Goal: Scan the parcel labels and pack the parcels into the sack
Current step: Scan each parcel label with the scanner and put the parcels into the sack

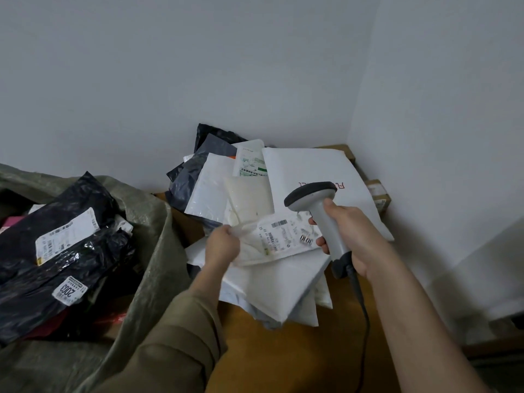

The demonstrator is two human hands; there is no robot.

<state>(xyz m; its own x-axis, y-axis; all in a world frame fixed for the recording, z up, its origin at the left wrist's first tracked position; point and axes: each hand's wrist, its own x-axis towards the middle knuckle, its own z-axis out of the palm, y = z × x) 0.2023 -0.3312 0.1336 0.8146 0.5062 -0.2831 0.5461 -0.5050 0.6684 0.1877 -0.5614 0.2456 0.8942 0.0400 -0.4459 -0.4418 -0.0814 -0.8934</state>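
My left hand (222, 245) pinches the left edge of a white plastic parcel (255, 251) and holds it up with its printed label (286, 236) facing me. My right hand (351, 236) grips the handle of a grey barcode scanner (320, 205), whose head sits just above the label's right end. A black cable runs down from the scanner. The grey-green woven sack (147, 222) lies open at the left, holding black bagged parcels (56, 251) with white labels.
A heap of white and dark grey mailers (283, 171) covers the brown table (283, 355) behind and under the held parcel. Small cardboard boxes (378, 194) stand in the wall corner at the right. White walls close off the back and right.
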